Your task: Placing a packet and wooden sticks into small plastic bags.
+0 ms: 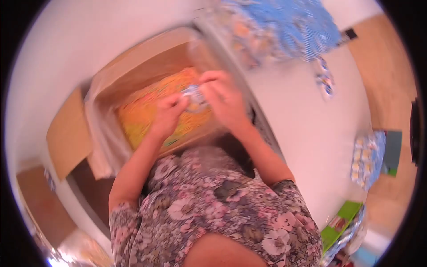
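Observation:
Both of my hands meet over a cardboard box (126, 64) lined with clear plastic. Inside the box lies a mass of small orange, yellow and green pieces (153, 95), too blurred to name. A small white and blue packet (194, 97) is pinched between my hands. My left hand (171, 111) has its fingers closed at the packet's left edge. The fingers of my right hand (222, 95) are closed at its right edge. Motion blurs the packet, so I cannot tell whether it is torn.
A blue-and-white heap of packets (284, 26) lies at the far right of the box. A single narrow packet (324, 79) lies on the white table (307, 129). Further right are a blue pack (368, 160) and a green box (341, 222). A cardboard flap (69, 133) sticks out left.

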The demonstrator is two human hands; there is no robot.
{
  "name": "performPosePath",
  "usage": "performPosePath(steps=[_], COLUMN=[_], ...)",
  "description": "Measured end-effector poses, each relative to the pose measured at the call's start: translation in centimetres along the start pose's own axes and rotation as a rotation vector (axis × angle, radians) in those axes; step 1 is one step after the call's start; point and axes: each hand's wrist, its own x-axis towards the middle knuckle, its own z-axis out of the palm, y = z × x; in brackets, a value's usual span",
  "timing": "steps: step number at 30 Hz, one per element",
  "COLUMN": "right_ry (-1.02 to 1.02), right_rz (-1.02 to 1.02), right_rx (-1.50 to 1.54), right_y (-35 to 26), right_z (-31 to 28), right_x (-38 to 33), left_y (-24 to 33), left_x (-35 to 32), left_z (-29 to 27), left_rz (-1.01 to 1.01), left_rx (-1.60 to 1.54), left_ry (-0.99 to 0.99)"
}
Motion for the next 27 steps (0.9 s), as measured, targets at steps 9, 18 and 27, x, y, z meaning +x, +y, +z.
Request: performPosePath(steps=[9,18,27], right_ry=[0.126,0.499,0.371], right_rz=[0.198,0.318,0.048], right_rx=[-0.128,-0.721,-1.082], right_y=[-0.5,16.0,12.8], right_z=[-7.4,-37.8,-28.2], right_x=[-4.8,-5.8,-5.1], left_y=[3.2,-1.1,-7.7], left_x=[-1.6,5.3,8.8], left_z=[0.5,-6.4,-5.1], left_rz=[0.018,0.042,-0.017], left_rx=[0.066,0.927,1.474], left_ry=[-0.048,-0.213,0.018])
